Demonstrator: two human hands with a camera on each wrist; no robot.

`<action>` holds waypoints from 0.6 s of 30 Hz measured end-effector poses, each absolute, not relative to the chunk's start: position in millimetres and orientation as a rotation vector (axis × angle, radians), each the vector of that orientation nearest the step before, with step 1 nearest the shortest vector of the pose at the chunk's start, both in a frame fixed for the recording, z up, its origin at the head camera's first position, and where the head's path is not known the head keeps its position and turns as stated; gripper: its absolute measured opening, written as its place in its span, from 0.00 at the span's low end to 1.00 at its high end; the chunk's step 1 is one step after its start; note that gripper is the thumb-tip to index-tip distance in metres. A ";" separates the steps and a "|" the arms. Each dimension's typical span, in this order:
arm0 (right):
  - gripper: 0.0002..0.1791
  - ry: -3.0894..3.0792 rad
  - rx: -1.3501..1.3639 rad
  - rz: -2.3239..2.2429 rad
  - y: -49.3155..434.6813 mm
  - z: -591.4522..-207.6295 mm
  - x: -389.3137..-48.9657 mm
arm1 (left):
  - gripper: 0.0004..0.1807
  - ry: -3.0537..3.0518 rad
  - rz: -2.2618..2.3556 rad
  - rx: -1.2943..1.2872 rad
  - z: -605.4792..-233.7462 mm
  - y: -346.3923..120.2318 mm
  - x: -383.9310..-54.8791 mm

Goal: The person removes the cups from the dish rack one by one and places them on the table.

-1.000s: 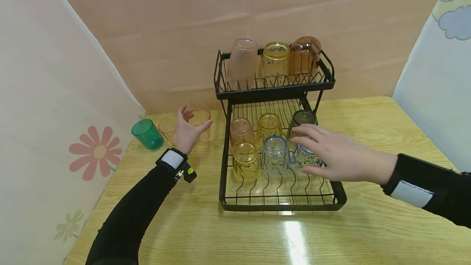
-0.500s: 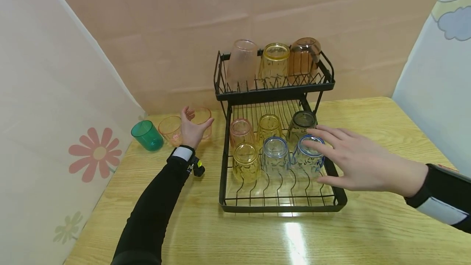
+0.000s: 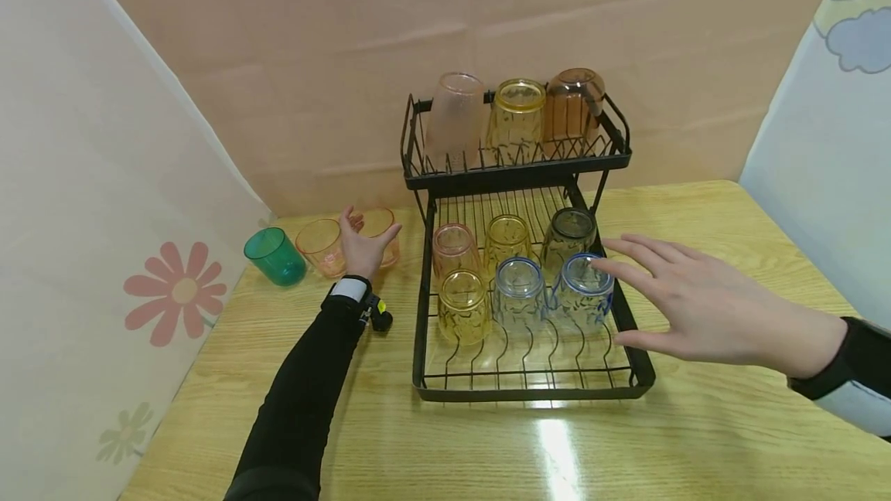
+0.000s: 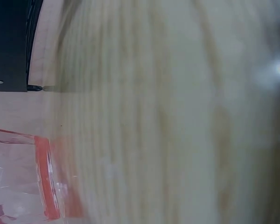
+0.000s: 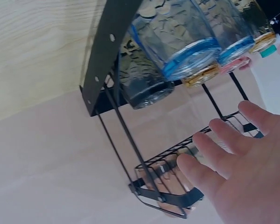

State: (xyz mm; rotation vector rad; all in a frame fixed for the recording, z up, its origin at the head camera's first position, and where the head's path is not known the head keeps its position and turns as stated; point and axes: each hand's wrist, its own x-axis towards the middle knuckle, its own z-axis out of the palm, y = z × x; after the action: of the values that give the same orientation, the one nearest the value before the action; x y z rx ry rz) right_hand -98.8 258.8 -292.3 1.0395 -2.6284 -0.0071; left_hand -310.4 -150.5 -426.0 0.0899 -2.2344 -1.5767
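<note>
At the left of the head view, my left hand [image 3: 363, 252] reaches with thumb and fingers spread, overlapping a clear pink tumbler [image 3: 379, 224]. This tumbler [image 4: 18, 179] shows its coral rim at the left edge of the left wrist view, without fingers in that frame. An orange-pink tumbler [image 3: 322, 242] and a green tumbler [image 3: 280, 257] lean to its left. My right hand [image 3: 703, 308] hovers with spread fingers beside a blue-rimmed glass [image 3: 585, 296], which stands upside down on the rack. Nothing is between the right fingers [image 5: 212, 147].
A black two-tier dish rack [image 3: 532, 393] stands mid-table. Several upside-down glasses fill its lower tier, including a yellow glass [image 3: 465, 308] and a grey glass [image 3: 569, 238]. A frosted pink glass [image 3: 455, 118], a yellow glass [image 3: 518, 118] and a brown glass [image 3: 574, 110] occupy the top tier.
My right hand has drawn back to the right, uncovering the blue-rimmed glass. The left hand has shifted slightly right, and more of the orange-pink tumbler shows.
</note>
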 end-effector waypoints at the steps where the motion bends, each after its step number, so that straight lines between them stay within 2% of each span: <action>1: 0.46 -2.629 1.035 -0.001 260.0 -293.8 -99.7 | 0.53 -2.239 -1.578 0.093 -426.0 -150.2 -310.1; 9: 0.48 -2.711 0.995 0.072 261.2 -309.4 -118.5 | 0.52 -2.337 -1.555 0.057 -419.4 -152.8 -301.7; 18: 0.49 -2.837 1.035 0.034 246.1 -322.7 -144.0 | 0.53 -2.494 -1.428 -0.085 -406.1 -162.3 -268.0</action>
State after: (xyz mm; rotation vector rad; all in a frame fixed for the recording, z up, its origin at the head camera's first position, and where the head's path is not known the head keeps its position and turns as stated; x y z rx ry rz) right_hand -144.0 246.1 -322.7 1.0353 -2.8366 0.0337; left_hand -268.0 -162.3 -406.1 -0.0852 -2.4938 -1.4276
